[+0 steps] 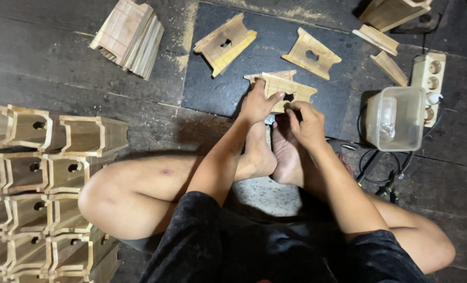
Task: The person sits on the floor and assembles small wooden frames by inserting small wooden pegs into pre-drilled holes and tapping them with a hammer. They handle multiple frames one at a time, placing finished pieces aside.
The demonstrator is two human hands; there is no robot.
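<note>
I sit on a dark wooden floor with my feet together in front of me. My left hand (258,102) grips the near edge of a small wooden piece (283,86) with a notched hole, which stands on a black mat (217,89) just past my toes. My right hand (307,123) pinches at the same piece near its hole; what its fingertips hold is hidden. Two similar wooden pieces lie farther back on the mat, one (224,44) at the left and one (311,53) at the right.
Stacked finished wooden boxes (44,183) fill the left side. A pile of thin boards (129,35) lies at the back left. A clear plastic container (395,118), a white power strip (429,78) with black cables, and loose wooden strips (388,65) sit at the right.
</note>
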